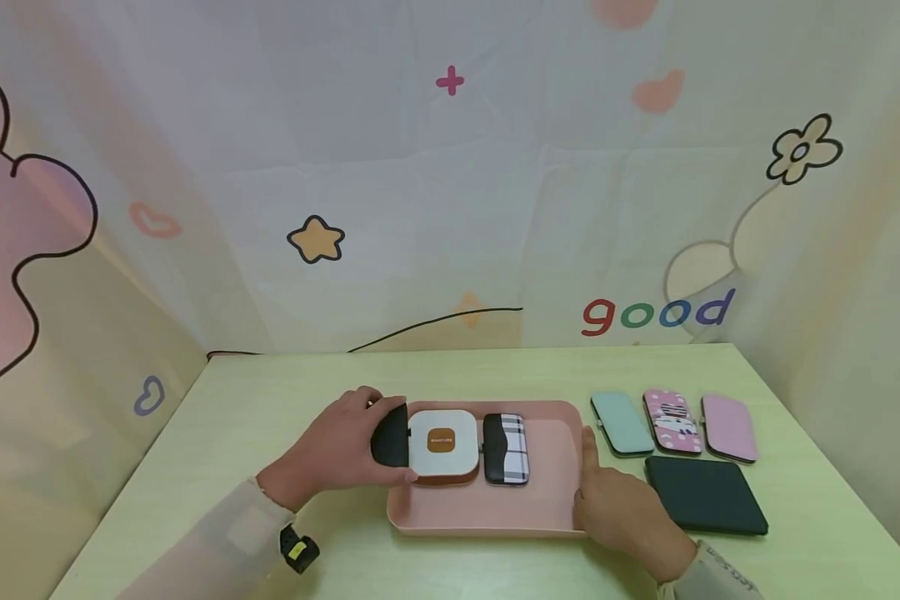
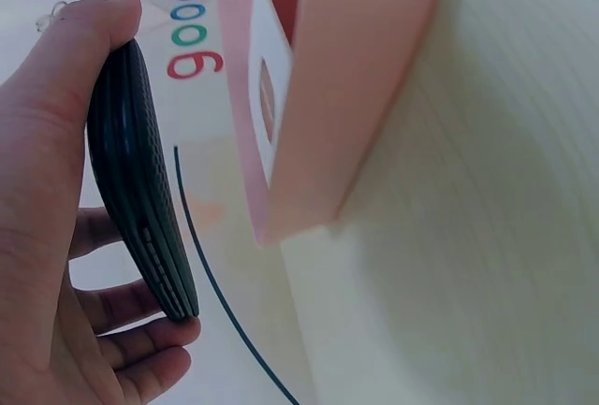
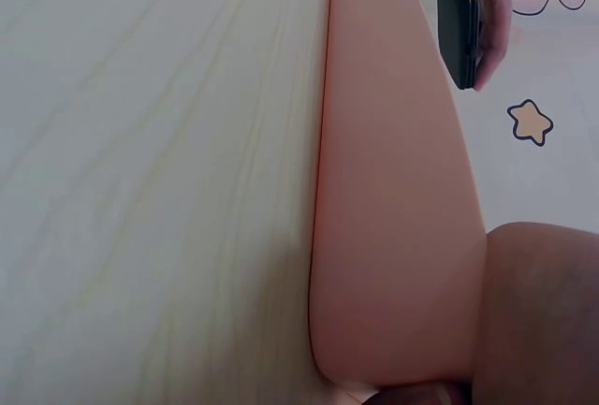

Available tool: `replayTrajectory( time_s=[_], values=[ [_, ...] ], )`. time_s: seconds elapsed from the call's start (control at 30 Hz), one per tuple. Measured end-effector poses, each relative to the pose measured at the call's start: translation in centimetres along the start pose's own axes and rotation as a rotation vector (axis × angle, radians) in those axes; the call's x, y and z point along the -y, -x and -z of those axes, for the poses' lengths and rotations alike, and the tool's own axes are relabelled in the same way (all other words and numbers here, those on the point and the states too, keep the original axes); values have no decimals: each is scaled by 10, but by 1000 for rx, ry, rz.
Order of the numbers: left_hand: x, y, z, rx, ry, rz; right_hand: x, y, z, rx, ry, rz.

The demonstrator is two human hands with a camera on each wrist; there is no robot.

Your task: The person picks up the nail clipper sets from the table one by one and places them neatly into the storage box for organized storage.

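My left hand [image 1: 345, 442] grips a slim black case [image 1: 392, 437] by its edges, raised at the left end of a pink tray [image 1: 555, 517]. In the left wrist view the black case [image 2: 140, 180] stands on edge between thumb and fingers, apart from the tray's outer wall [image 2: 360, 78]. Inside the tray lie a white rounded-square case [image 1: 461, 425] with a brown label and a black-and-plaid case [image 1: 506, 450]. My right hand [image 1: 618, 508] holds the tray's right end, index finger stretched along the rim; some of its fingers are hidden.
Right of the tray lie a mint case [image 1: 622, 423], a pink patterned case [image 1: 672, 422] and a plain pink case [image 1: 728, 427]. In front of them sits a flat black rectangular item [image 1: 705, 494]. A printed curtain [image 1: 450, 192] hangs behind the table [image 1: 285, 379].
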State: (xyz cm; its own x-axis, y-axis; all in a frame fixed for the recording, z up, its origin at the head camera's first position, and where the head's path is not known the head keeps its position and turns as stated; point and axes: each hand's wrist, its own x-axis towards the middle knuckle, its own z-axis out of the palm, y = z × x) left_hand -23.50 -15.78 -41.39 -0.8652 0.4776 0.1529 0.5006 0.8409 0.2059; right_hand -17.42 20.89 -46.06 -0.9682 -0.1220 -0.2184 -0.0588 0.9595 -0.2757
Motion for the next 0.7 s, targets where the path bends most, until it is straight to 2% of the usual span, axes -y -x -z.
replayTrajectory(
  time_s=[0.33,0.7],
  values=[
    [-26,-15,2,50,-1,-27,0,0,0,15,-33,0],
    [-53,-33,-1,44,-24,-97,-1,0,-1,17,-52,-2]
  ],
)
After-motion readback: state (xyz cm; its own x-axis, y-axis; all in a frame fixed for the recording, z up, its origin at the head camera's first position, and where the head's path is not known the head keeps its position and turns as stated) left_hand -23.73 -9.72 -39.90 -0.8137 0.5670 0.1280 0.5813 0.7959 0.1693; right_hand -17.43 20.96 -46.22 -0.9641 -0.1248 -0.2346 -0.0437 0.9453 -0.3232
